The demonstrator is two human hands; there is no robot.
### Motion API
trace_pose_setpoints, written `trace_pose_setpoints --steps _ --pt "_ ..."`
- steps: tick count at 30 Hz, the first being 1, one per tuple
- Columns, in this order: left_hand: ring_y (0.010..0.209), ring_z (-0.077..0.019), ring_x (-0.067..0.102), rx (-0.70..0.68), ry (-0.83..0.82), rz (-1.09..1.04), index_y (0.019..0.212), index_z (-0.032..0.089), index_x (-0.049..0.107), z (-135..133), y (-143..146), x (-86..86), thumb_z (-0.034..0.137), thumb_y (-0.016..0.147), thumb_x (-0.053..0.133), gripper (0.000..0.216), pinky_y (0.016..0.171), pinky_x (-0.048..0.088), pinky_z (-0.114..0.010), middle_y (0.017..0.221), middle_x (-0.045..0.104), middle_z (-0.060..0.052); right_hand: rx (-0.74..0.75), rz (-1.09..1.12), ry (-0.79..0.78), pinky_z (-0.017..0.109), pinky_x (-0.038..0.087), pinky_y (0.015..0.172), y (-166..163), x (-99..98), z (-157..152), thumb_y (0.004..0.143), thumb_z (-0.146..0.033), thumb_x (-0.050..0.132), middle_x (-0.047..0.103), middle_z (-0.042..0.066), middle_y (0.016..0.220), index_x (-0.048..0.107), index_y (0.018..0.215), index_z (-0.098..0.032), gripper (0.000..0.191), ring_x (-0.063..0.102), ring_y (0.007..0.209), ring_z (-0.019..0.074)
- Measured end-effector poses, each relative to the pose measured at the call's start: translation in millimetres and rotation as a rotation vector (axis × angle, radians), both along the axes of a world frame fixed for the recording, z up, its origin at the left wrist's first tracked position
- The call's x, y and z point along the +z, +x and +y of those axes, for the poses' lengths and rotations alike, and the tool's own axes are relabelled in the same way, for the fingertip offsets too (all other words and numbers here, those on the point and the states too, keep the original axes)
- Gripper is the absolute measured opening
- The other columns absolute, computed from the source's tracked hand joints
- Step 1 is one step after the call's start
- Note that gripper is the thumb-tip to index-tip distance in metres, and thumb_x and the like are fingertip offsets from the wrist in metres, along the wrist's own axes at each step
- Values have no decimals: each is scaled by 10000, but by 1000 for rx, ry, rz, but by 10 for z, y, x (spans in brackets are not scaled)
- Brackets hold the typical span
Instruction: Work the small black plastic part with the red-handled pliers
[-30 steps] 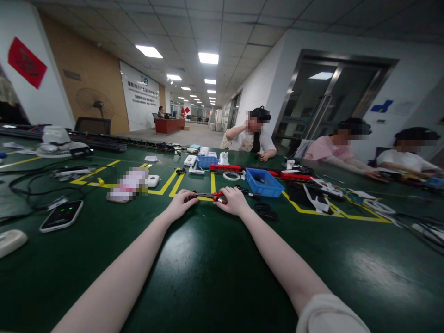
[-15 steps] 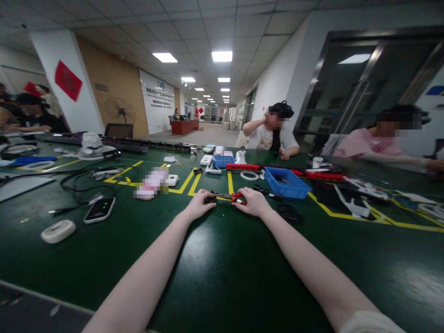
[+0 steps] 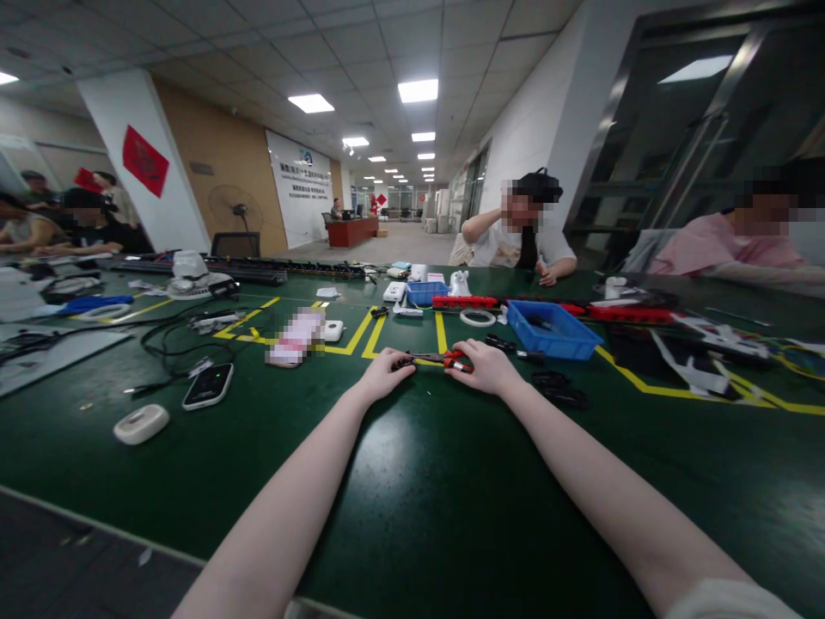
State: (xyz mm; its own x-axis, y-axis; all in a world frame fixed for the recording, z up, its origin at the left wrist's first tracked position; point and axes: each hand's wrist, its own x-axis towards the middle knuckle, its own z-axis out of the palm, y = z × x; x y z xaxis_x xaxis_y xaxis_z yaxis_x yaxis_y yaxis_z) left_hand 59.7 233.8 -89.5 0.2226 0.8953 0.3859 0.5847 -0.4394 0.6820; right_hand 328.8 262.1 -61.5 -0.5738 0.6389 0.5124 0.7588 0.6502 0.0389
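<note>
Both my arms reach far out over a dark green table [image 3: 418, 481]. My right hand [image 3: 486, 368] is closed round the red handles of a small pair of cutters [image 3: 444, 358] that lies flat on the table. My left hand [image 3: 381, 375] is closed on a small black part [image 3: 405, 363] at the tip of the cutters. The two hands sit close together just in front of a yellow tape line [image 3: 441, 332].
A blue bin [image 3: 553, 329] stands right of my hands, with black parts [image 3: 558, 389] in front of it. A phone [image 3: 207, 385], a white oval device [image 3: 141, 423] and cables [image 3: 161, 331] lie to the left. Other people sit at the far and left sides.
My view has swung left and tilted up a little, so the table's near edge and the people at the left show. My hands stay on the cutters in the same grip.
</note>
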Motion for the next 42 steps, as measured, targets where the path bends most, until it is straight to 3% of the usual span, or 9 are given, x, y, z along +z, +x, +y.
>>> trace_pose_setpoints --steps 10,17,26,34,42 --pt "1002 -213 624 0 -5 1 1085 159 710 -14 12 24 331 889 613 278 929 517 -352 1090 635 -104 35 2 9 336 484 774 9 6 25 818 -560 622 631 98 1104 598 1192 -196 522 626 945 242" --pt "994 -214 626 -1 -10 -20 1080 154 706 -23 5 37 318 889 609 271 918 518 -351 1101 635 -103 17 -59 58 368 467 860 -4 -6 40 835 -379 606 594 126 1238 590 1229 -169 447 593 993 259" --pt "1007 -219 622 -14 22 -50 1052 170 715 -46 1 49 307 863 636 246 940 510 -370 1114 636 -93 -32 -103 -21 342 458 796 -16 1 11 803 -357 625 650 104 1074 609 1134 -182 374 594 946 251" --pt "873 -186 622 -8 60 -31 1047 164 715 -24 -15 12 329 828 687 275 840 546 -365 1117 620 -89 -23 -94 -70 301 458 777 -14 -4 5 805 -361 626 652 75 1050 602 1112 -208 344 618 940 218" --pt "924 -205 628 -5 66 -15 1025 165 721 -34 -11 24 315 805 716 267 875 542 -381 1132 616 -93 -13 -89 -87 289 458 751 -14 3 -6 803 -359 627 651 69 1047 602 1101 -204 337 625 903 207"
